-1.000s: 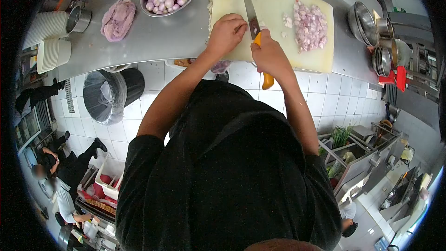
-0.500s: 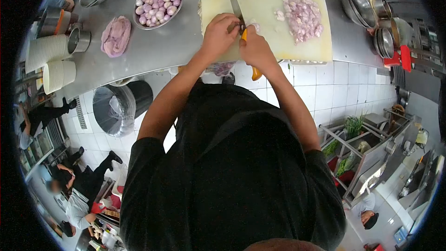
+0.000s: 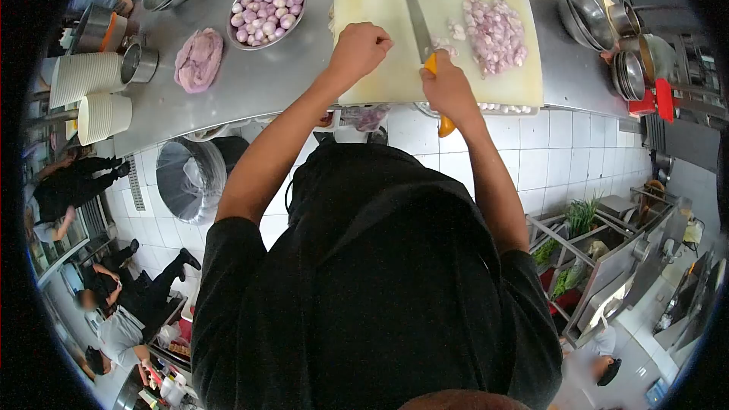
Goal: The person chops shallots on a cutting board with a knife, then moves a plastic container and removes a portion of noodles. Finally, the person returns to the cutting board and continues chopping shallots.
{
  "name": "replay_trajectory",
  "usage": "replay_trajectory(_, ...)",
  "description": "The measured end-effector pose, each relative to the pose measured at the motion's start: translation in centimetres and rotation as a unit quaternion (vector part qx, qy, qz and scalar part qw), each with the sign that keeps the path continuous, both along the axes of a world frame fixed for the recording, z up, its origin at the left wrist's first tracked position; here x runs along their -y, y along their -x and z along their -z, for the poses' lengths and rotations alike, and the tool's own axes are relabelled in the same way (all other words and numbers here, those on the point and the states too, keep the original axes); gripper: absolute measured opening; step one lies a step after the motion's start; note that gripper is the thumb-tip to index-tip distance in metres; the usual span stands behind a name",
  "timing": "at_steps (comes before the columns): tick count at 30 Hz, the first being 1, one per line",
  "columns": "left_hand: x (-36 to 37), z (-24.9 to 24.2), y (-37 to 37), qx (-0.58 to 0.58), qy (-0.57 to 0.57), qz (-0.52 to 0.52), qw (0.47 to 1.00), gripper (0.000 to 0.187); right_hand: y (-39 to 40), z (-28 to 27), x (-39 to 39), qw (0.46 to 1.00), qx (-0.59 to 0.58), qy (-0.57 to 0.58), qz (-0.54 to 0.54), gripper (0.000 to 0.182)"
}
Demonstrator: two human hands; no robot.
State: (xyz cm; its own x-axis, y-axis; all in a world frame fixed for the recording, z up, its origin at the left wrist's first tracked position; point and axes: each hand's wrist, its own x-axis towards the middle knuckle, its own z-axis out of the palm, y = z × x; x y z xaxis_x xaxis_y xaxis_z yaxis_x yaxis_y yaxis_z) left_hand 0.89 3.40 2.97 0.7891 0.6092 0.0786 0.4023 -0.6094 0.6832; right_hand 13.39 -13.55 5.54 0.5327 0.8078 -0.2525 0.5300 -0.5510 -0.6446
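Your left hand (image 3: pixel 362 48), curled, is over the off-white rectangular cutting board (image 3: pixel 380 80); whether it encloses anything cannot be told. Your right hand (image 3: pixel 449 89) grips a long yellow-handled steel knife (image 3: pixel 414 15), its blade pointing away from you. Chopped pinkish-purple bulbs (image 3: pixel 496 36) lie right of the blade; left of the board, a round metal bowl (image 3: pixel 258 48) holds whole purple-white bulbs (image 3: pixel 267 12).

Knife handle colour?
Yellow-orange; the knife handle shows at both ends of the right hand in the head view, the only one.
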Motion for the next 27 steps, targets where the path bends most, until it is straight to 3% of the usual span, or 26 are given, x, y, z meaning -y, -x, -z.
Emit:
replay_trajectory(2,0.8,-0.1,0.0,0.015,0.006,-0.043,0.999,0.018,1.0,1.2,0.0,0.998,0.042,-0.030,-0.038,0.028)
replay_trajectory(5,2.1,-0.2,-0.5,0.003,0.116,-0.123,0.986,0.018,2.6,1.2,-0.3,0.999,-0.026,-0.020,-0.027,0.025)
replay_trajectory(11,2.3,0.0,-1.1,0.023,0.274,-0.155,0.949,0.019,3.1,0.6,-0.7,0.999,-0.040,0.008,-0.033,0.024)
replay_trajectory(15,2.3,-0.5,-0.9,0.037,0.312,-0.169,0.934,0.018,3.6,-2.9,-0.5,0.993,-0.099,0.053,-0.022,0.024)
replay_trajectory(18,1.9,0.5,-1.0,0.046,0.323,-0.169,0.930,0.018,3.7,-4.7,0.3,0.992,-0.078,0.092,-0.033,0.023)
replay_trajectory(21,1.7,1.0,-1.0,0.050,0.326,-0.162,0.930,0.018,4.2,-5.1,-0.4,0.992,-0.085,0.093,-0.034,0.023)
replay_trajectory(24,1.6,1.3,-1.0,0.057,0.335,-0.154,0.928,0.018,4.2,-0.7,-1.6,0.999,-0.002,0.007,-0.053,0.023)
replay_trajectory(27,1.5,1.7,-1.0,0.066,0.337,-0.157,0.926,0.017,3.0,-2.5,-1.4,0.997,-0.036,0.052,-0.048,0.026)
